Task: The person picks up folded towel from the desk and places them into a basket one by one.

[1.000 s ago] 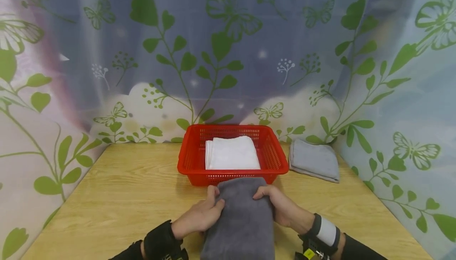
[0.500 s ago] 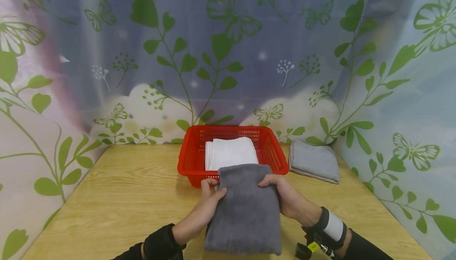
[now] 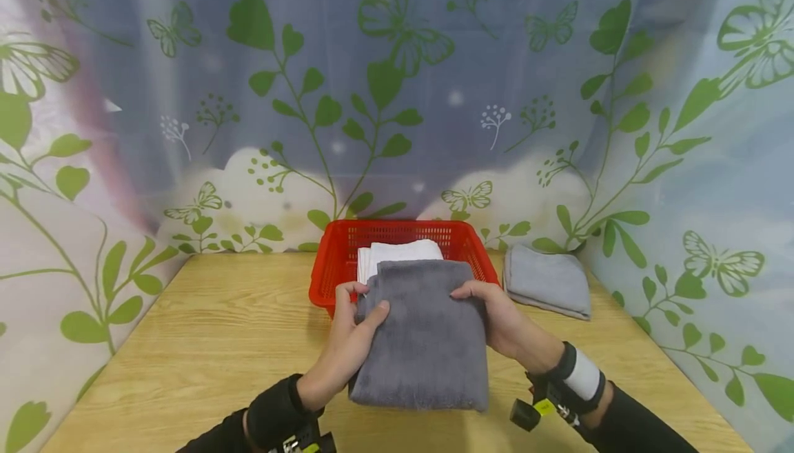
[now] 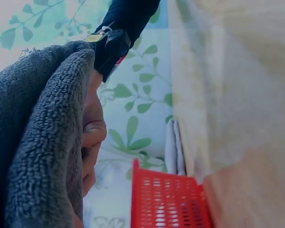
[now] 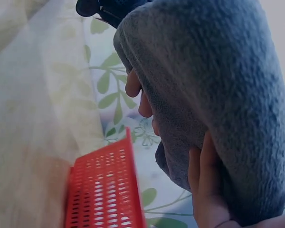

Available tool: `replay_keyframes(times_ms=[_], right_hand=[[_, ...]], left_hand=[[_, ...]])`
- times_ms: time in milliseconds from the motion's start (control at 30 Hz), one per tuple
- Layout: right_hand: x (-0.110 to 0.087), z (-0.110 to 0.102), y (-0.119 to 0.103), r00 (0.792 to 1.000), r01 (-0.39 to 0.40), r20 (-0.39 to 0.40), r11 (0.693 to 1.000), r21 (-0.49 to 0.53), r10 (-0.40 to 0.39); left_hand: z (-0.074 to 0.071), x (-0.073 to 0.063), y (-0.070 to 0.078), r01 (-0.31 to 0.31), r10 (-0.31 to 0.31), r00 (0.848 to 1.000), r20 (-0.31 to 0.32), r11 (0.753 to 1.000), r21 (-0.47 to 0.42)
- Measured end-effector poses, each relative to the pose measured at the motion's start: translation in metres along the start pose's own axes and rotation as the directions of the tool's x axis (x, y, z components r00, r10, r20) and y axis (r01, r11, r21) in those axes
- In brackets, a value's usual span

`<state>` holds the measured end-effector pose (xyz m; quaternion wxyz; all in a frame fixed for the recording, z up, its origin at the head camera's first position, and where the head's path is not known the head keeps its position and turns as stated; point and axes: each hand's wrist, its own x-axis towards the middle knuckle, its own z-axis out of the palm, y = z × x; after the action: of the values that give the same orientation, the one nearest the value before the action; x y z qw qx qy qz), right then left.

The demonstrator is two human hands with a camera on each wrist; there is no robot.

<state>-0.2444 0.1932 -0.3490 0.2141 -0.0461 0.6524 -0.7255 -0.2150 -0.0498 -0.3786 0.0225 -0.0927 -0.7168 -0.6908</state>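
Observation:
A folded dark grey towel (image 3: 424, 343) is held up between both hands, its far edge overlapping the front of the red basket (image 3: 319, 280) in the head view. My left hand (image 3: 350, 343) grips its left side, thumb on top. On the right side my right hand (image 3: 511, 322) grips it the same way, with the thumb over the upper face. In the right wrist view, fingers (image 5: 206, 175) reach under the towel's folds. A folded white towel (image 3: 406, 251) lies inside the basket, partly hidden behind the grey one.
A folded light grey towel (image 3: 547, 280) lies on the wooden table (image 3: 236, 322), right of the basket. Behind the table hangs a curtain (image 3: 397, 108) printed with leaves and butterflies, close to the basket's back rim.
Both hands have raised the dark grey towel and moved it forward, from in front of the basket to over its front rim. The basket and light grey towel have stayed put.

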Motion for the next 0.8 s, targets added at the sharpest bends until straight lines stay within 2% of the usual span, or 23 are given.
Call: replay_keyframes(times_ms=[200, 400, 600, 800], right_hand=[[0.005, -0.001, -0.015, 0.996, 0.072, 0.042, 0.997, 0.031, -0.074], [0.009, 0.002, -0.027, 0.996, 0.085, 0.034, 0.995, 0.049, -0.087], [0.015, 0.005, -0.038, 0.994, 0.105, -0.003, 0.993, 0.052, -0.105], [0.025, 0.004, -0.049, 0.988, 0.157, -0.022, 0.985, 0.067, -0.156]], left_hand=[[-0.003, 0.016, 0.011, -0.084, 0.085, 0.994, -0.072, 0.996, 0.007], [-0.005, 0.034, 0.021, -0.168, 0.174, 0.973, -0.15, 0.985, 0.051], [-0.008, 0.051, 0.027, -0.192, 0.197, 0.962, -0.188, 0.98, 0.043], [-0.011, 0.066, 0.032, -0.187, 0.19, 0.957, -0.219, 0.982, 0.032]])
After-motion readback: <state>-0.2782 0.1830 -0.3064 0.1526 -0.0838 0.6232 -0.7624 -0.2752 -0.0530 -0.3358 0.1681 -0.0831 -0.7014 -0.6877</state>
